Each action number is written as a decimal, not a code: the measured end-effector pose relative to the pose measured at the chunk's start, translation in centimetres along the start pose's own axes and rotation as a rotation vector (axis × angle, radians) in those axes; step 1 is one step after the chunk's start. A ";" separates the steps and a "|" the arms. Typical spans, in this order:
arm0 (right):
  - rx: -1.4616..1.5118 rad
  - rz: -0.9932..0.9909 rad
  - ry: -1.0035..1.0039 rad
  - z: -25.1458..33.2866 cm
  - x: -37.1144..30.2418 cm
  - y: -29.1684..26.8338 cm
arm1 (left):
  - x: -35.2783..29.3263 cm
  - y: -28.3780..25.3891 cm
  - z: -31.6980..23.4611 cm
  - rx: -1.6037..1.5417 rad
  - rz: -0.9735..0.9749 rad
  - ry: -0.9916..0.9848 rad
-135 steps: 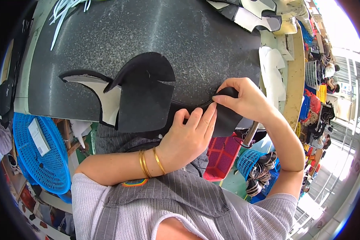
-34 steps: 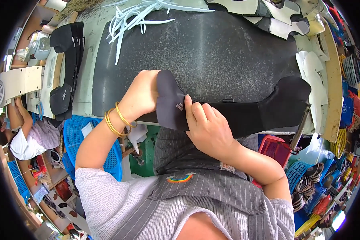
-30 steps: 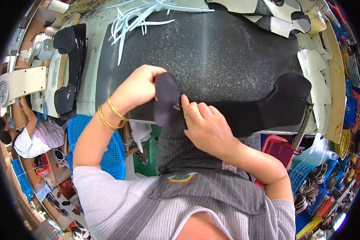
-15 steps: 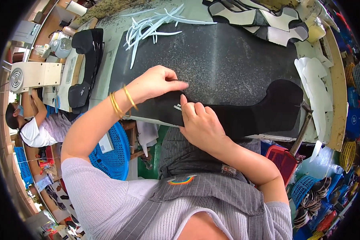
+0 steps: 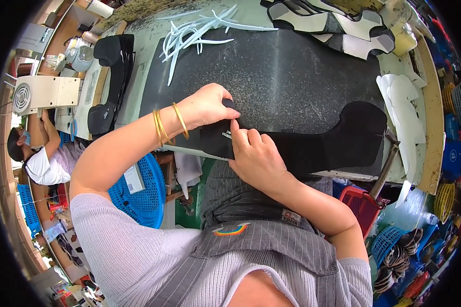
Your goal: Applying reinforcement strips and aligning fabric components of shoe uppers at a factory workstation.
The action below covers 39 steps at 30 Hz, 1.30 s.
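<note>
Left hand point(image 5: 207, 105) pinches the left end of the black boot-shaped cut piece point(image 5: 312, 146); right hand point(image 5: 256, 156) presses fingers on it just at 5 o'clock. Piece lies on the worktop point(image 5: 292, 71) near edge, long axis running 3 o'clock, away from both hands.

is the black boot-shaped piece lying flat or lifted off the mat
Mostly flat: the black boot-shaped piece lies spread on the mat, left hand and right hand pressing its end.
</note>
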State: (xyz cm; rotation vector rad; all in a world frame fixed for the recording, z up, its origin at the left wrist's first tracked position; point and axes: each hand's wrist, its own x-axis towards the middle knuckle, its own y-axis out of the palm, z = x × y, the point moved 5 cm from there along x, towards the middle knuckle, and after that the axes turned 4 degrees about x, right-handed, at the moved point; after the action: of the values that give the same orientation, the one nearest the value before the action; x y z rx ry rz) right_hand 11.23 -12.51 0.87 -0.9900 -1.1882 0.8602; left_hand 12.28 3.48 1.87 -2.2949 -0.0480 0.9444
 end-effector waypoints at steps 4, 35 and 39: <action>-0.021 -0.022 -0.004 0.1 0.0 0.1 | -0.6 0.5 -1.9 0.544 -0.167 0.618; 0.121 0.267 0.111 0.0 1.4 0.4 | -5.1 0.6 4.2 -0.012 -0.798 0.535; 0.119 0.344 0.122 0.3 2.1 0.4 | -3.4 0.2 6.1 -0.333 -0.576 0.266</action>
State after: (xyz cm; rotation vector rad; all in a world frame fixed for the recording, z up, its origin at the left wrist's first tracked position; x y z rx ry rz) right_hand 11.33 -10.36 1.23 -1.1502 -0.8652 1.1109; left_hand 5.83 5.81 0.63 -2.4686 -0.7575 0.3483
